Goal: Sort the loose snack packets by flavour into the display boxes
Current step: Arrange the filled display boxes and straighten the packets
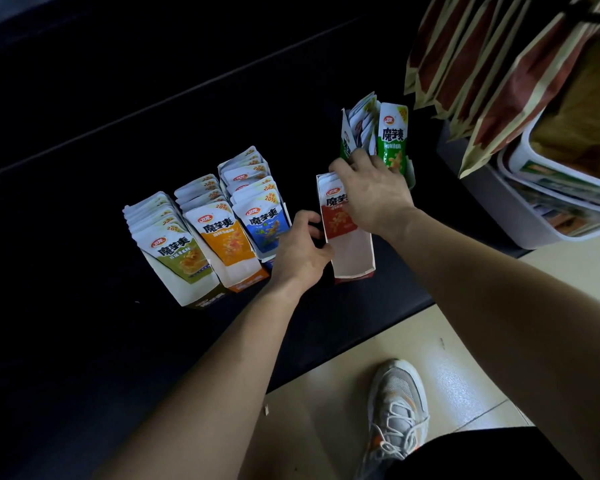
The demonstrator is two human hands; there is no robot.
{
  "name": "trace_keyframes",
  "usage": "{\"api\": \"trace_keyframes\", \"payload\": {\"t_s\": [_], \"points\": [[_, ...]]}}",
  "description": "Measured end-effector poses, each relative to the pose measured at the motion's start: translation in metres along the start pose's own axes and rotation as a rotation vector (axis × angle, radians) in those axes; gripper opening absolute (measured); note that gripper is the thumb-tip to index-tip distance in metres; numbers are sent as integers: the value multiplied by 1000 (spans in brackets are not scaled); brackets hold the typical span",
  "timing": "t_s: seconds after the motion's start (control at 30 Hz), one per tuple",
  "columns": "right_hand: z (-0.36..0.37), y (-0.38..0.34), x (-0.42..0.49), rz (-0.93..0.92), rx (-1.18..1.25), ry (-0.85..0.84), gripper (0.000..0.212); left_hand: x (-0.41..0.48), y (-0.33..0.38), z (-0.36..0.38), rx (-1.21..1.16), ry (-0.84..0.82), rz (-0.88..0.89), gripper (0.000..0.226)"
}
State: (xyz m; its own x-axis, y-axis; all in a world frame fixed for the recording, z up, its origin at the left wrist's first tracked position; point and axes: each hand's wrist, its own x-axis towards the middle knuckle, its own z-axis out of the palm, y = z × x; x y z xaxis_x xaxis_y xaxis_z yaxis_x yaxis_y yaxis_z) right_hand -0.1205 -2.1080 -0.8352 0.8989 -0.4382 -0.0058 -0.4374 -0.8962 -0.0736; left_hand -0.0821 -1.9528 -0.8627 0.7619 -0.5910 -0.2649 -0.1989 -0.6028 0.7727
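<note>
While the left hand (302, 252) pinched the red box (354, 254) and the right hand (371, 195) covered its red packets (336, 220), grip unclear, a hard push could have toppled the green box (345, 148) beyond.

A black counter (101, 168) bears five display boxes (354, 261) of packets (222, 237).

Upright packets (222, 244) fill the olive box (187, 289), orange box (238, 271), blue box (285, 211), green box (410, 176); red box (354, 258) half-empty.

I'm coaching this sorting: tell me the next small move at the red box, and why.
Probably pull the red packets forward with the right hand while the left hand steadies the red box: they're bunched at its back, its front bare.
</note>
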Motion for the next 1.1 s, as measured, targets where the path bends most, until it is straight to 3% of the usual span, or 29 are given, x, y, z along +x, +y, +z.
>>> {"api": "trace_keyframes", "payload": {"t_s": [0.2, 0.43, 0.6, 0.8, 0.93, 1.03, 1.1], "points": [[5, 1, 0, 17, -10, 72, 58, -2, -2, -1, -19, 8, 15, 41], [9, -19, -1, 164, 50, 79, 52, -3, 0, -1, -49, 8, 3, 39], [9, -14, -4, 114, 62, 101, 58, -3, 2, 3, -86, 18, -12, 37], [3, -11, 0, 114, 79, 116, 48, -4, 1, 8, -116, 12, -10, 36], [-2, -19, 1, 144, 53, 113, 58, -3, 4, 8, -109, 10, -20, 35], [-10, -20, -9, 143, 84, 203, 62, -4, 5, 6, -113, 6, -30, 35], [-13, -16, -25, 134, 90, 278, 49, -5, 6, 6, -126, 5, -40, 34]]}}
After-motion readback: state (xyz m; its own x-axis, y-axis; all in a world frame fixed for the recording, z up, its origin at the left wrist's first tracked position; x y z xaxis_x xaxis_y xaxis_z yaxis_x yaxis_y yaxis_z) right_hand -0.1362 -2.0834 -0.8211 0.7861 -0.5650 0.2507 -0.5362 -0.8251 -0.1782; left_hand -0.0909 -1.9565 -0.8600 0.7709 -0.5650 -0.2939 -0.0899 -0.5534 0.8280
